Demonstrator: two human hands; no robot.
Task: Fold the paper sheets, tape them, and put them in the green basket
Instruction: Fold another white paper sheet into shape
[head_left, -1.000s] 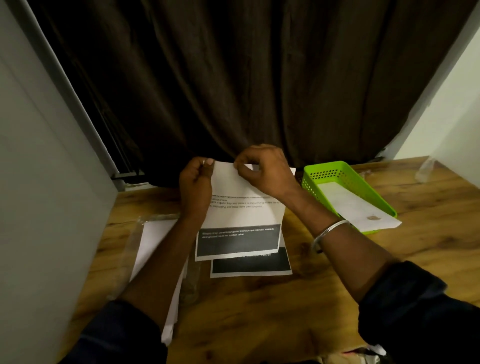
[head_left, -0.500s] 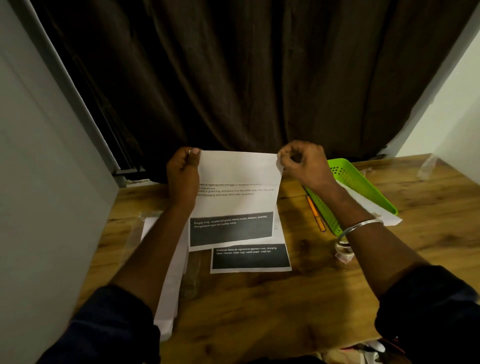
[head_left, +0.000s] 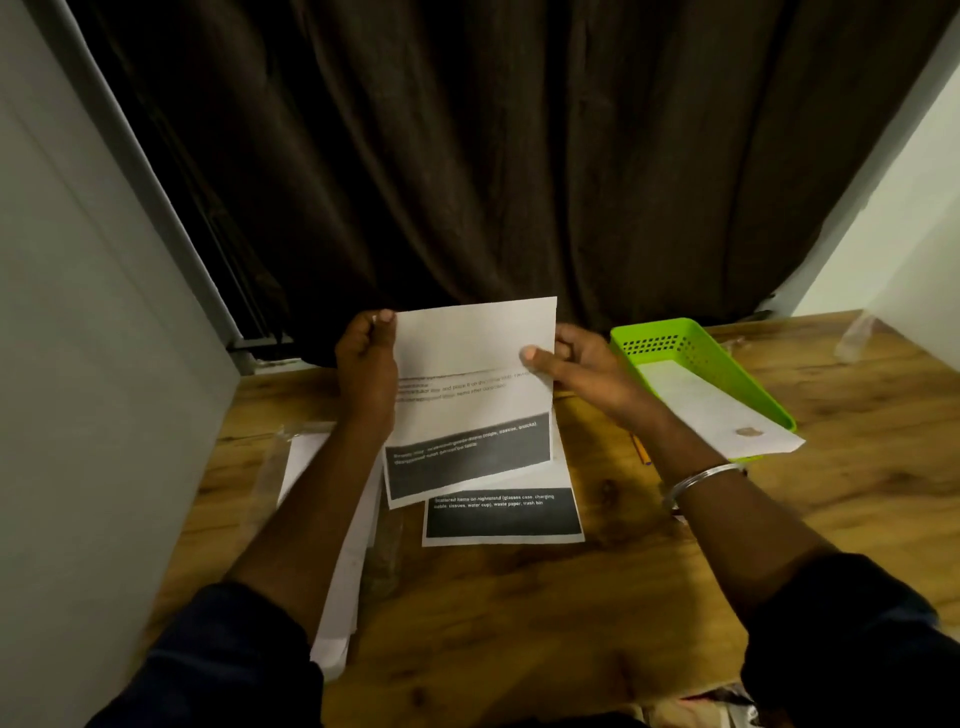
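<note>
I hold a printed paper sheet up over the wooden table; its top part is folded toward me over the text and a dark band runs across its lower part. My left hand pinches the sheet's upper left edge. My right hand pinches the right edge, thumb on the front. Beneath it a second printed sheet lies flat. The green basket stands at the right and holds a folded, taped white paper that sticks out over its near rim.
A stack of white sheets lies under my left forearm beside a clear plastic sleeve. An orange pencil lies by my right wrist. A dark curtain hangs behind the table and a grey wall closes the left side.
The folded top flap has come further down over the text. My right hand has slid from the top right corner down the right edge. The basket is in fuller view.
</note>
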